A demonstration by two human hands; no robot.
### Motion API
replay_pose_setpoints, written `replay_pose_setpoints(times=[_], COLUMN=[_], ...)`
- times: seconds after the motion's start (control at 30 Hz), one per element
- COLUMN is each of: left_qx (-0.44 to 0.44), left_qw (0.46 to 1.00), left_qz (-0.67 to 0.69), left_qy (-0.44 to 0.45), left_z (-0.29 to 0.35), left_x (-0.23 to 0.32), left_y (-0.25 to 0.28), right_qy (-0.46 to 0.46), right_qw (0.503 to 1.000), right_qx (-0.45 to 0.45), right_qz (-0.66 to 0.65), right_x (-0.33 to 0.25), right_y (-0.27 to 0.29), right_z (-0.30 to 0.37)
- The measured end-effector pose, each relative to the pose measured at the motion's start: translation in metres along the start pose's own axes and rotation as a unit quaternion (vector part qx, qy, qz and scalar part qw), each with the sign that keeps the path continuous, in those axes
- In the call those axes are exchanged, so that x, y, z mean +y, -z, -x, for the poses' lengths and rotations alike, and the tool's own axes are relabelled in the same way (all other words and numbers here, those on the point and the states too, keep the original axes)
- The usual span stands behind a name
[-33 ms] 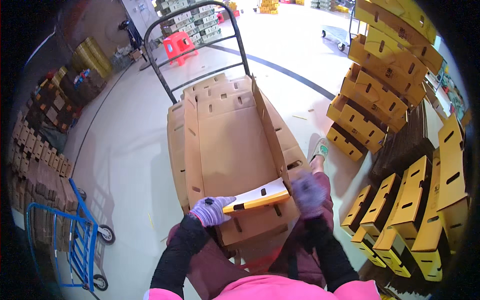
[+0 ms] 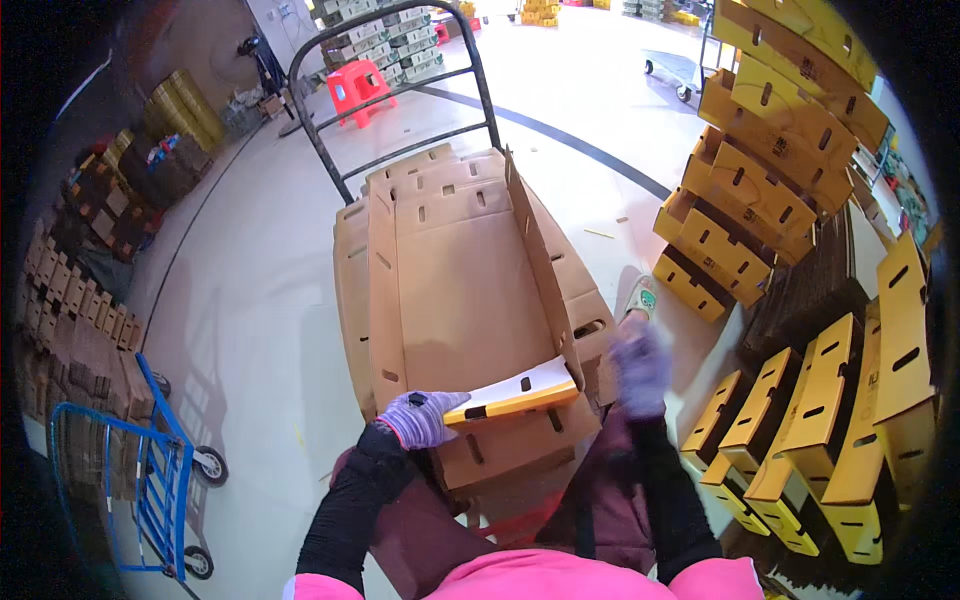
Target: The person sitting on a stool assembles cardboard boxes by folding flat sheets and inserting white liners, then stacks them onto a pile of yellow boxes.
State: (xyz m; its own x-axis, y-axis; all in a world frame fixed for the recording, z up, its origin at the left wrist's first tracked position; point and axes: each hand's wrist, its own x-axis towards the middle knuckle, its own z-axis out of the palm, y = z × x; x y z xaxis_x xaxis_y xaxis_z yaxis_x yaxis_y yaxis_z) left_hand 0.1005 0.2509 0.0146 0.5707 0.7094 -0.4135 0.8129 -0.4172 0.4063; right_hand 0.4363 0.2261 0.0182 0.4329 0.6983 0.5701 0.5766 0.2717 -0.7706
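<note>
A partly folded brown cardboard box (image 2: 465, 290) lies in front of me on a pile of flat cardboard sheets (image 2: 350, 270), its two long sides standing up. At its near end, a folded panel (image 2: 518, 396) shows a white inner face and a yellow outer edge. My left hand (image 2: 420, 418), in a striped purple glove, is closed on the left corner of that panel. My right hand (image 2: 641, 370), gloved alike, is in the air to the right of the box, apart from it. Motion smears its fingers, so their pose is hidden.
The pile rests by a cart with a dark tubular handle (image 2: 483, 85). Yellow boxes (image 2: 750, 205) stand stacked at right, with more yellow boxes (image 2: 815, 400) nearer. A blue hand cart (image 2: 165, 480) is at left. Farther off is a red stool (image 2: 358, 90).
My right hand has moved up and to the right, away from the box's near right corner. My left hand keeps its hold on the panel.
</note>
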Motion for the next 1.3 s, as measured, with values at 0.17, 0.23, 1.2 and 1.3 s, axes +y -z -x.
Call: replay_pose_setpoints(times=[0.17, 0.23, 1.2, 1.3], left_qx=[-0.056, -0.044, 0.196, 0.206], left_qw=[0.998, 0.998, 0.961, 0.966], left_qz=[-0.012, -0.004, 0.056, 0.010], left_qy=[0.012, 0.052, 0.185, 0.154], left_z=[-0.004, 0.001, -0.096, -0.121], left_x=[-0.002, 0.010, 0.070, 0.052], left_y=[0.002, -0.008, 0.046, 0.036], right_qy=[0.046, 0.225, -0.030, -0.072], right_qw=[0.976, 0.824, 0.844, 0.851], right_qx=[-0.213, -0.490, -0.468, -0.477], right_qz=[-0.026, 0.173, -0.259, -0.206], right_x=[-0.019, -0.043, -0.083, -0.045], right_y=[0.015, -0.007, -0.030, -0.006], right_z=[-0.058, -0.025, 0.133, 0.128])
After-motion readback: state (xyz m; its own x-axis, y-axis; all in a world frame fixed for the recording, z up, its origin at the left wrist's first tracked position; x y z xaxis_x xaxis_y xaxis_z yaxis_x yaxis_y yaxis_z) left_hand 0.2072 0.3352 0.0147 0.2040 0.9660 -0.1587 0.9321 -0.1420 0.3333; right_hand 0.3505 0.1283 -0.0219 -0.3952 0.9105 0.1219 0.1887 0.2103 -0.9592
